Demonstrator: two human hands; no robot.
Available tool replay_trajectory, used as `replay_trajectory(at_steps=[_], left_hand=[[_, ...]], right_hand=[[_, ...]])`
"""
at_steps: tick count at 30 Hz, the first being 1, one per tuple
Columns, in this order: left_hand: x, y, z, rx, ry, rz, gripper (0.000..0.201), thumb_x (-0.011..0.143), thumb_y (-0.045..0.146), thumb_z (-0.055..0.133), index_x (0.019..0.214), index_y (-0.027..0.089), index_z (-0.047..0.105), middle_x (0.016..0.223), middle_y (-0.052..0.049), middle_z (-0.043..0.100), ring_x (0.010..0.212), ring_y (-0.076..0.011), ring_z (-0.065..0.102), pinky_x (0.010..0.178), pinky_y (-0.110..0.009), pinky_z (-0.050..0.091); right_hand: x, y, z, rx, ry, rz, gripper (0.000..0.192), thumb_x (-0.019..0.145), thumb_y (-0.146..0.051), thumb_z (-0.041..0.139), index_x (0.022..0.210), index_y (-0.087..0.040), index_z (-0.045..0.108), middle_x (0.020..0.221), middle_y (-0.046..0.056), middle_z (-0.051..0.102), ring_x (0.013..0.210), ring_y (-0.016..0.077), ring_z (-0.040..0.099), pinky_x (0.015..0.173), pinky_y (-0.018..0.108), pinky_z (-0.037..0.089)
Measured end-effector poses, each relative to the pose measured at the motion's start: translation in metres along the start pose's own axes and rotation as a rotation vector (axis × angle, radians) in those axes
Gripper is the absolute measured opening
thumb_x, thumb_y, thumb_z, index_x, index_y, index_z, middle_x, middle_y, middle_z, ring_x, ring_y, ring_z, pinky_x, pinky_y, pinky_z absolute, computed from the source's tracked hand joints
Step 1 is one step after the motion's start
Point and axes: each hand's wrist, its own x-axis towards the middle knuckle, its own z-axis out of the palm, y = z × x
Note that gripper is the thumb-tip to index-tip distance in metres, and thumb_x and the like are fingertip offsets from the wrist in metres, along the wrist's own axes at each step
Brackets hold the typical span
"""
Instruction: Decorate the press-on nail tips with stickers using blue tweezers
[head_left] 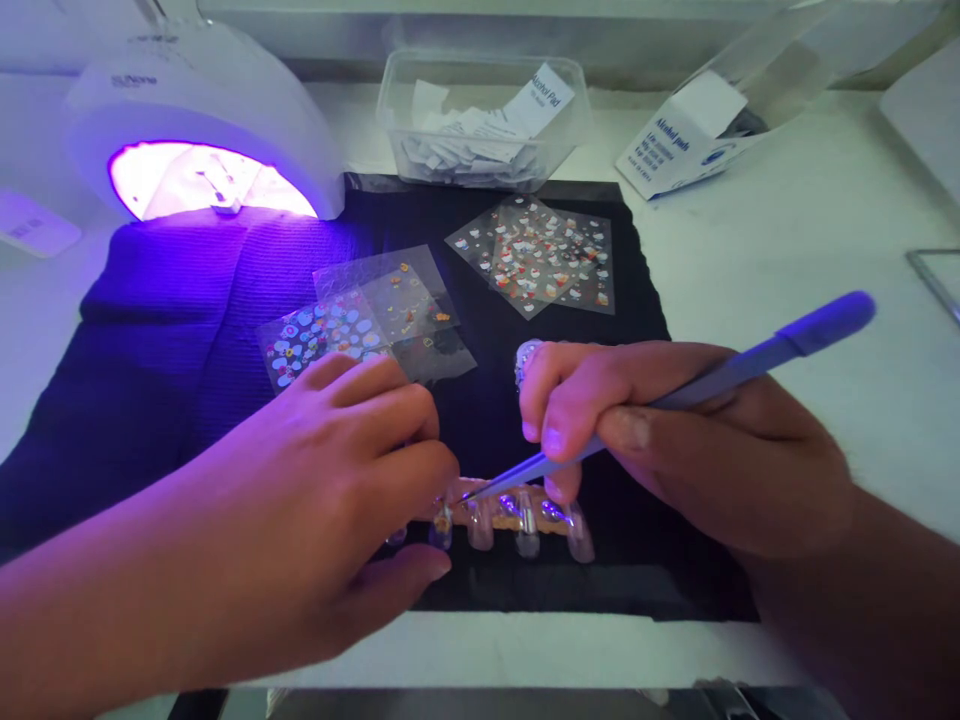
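Purple brush [750, 362] pinched, your right hand [720, 460] apparently details nail tips [528, 530]; next, stroke steadily. Left hand [367, 465], their nine o'clock: grip indeterminate.

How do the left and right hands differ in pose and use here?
The right hand holds a thin brush like a pen; the left hand has no brush and is at the left end of the row of false nails. The left hand shows its back, while the right hand is turned thumb side toward the camera. Both are bare and reach over the black cloth.
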Motion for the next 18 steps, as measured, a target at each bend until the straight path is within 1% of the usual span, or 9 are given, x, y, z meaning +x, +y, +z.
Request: replay_trajectory(at_steps=[2, 6, 8, 11, 16, 18], left_hand=[[-0.0006, 0.0001, 0.0001, 0.002, 0.003, 0.000, 0.013, 0.090, 0.027, 0.060, 0.079, 0.020, 0.061, 0.085, -0.003, 0.060, 0.084, -0.0237, 0.052, 0.074, -0.044, 0.042], [0.0001, 0.0001, 0.0006, -0.003, -0.002, 0.000, 0.014, 0.090, 0.026, 0.060, 0.078, 0.020, 0.059, 0.085, -0.003, 0.059, 0.084, -0.0240, 0.052, 0.073, -0.045, 0.042], [0.0010, -0.0001, 0.0007, 0.000, -0.006, 0.005, 0.014, 0.091, 0.026, 0.060, 0.078, 0.020, 0.059, 0.085, -0.003, 0.060, 0.084, -0.0235, 0.052, 0.074, -0.044, 0.042], [0.0011, -0.0005, 0.0002, 0.009, -0.004, 0.012, 0.014, 0.091, 0.026, 0.059, 0.078, 0.020, 0.060, 0.085, -0.003, 0.060, 0.084, -0.0230, 0.052, 0.074, -0.044, 0.042], [-0.0008, -0.0007, -0.0003, 0.032, -0.010, 0.015, 0.013, 0.090, 0.027, 0.060, 0.078, 0.020, 0.060, 0.086, -0.004, 0.061, 0.084, -0.0234, 0.053, 0.074, -0.043, 0.043], [-0.0009, -0.0006, -0.0002, 0.027, -0.006, 0.015, 0.014, 0.090, 0.027, 0.060, 0.078, 0.020, 0.059, 0.086, -0.003, 0.061, 0.084, -0.0236, 0.053, 0.074, -0.044, 0.043]], right_hand=[[0.0007, -0.0008, 0.0004, -0.013, 0.006, 0.008, 0.020, 0.095, -0.026, 0.058, 0.086, -0.016, 0.072, 0.063, 0.003, 0.067, 0.056, 0.0131, 0.061, 0.044, 0.021, 0.052], [0.0020, -0.0016, 0.0010, -0.073, 0.024, -0.024, 0.020, 0.093, -0.028, 0.060, 0.082, -0.015, 0.071, 0.060, 0.003, 0.067, 0.061, 0.0153, 0.064, 0.050, 0.023, 0.054], [0.0018, -0.0015, 0.0010, -0.072, 0.022, -0.026, 0.020, 0.093, -0.028, 0.060, 0.083, -0.015, 0.072, 0.060, 0.003, 0.067, 0.061, 0.0151, 0.063, 0.051, 0.024, 0.054], [0.0007, -0.0014, 0.0004, -0.015, 0.003, 0.001, 0.020, 0.094, -0.028, 0.060, 0.085, -0.015, 0.072, 0.063, 0.003, 0.066, 0.058, 0.0135, 0.061, 0.045, 0.021, 0.053], [0.0002, -0.0016, -0.0004, -0.011, 0.009, 0.016, 0.019, 0.094, -0.027, 0.059, 0.086, -0.015, 0.072, 0.065, 0.003, 0.065, 0.058, 0.0122, 0.060, 0.046, 0.020, 0.053], [-0.0002, -0.0017, 0.0000, 0.004, 0.004, 0.031, 0.020, 0.094, -0.029, 0.059, 0.086, -0.015, 0.072, 0.065, 0.003, 0.065, 0.056, 0.0123, 0.060, 0.044, 0.020, 0.053]])
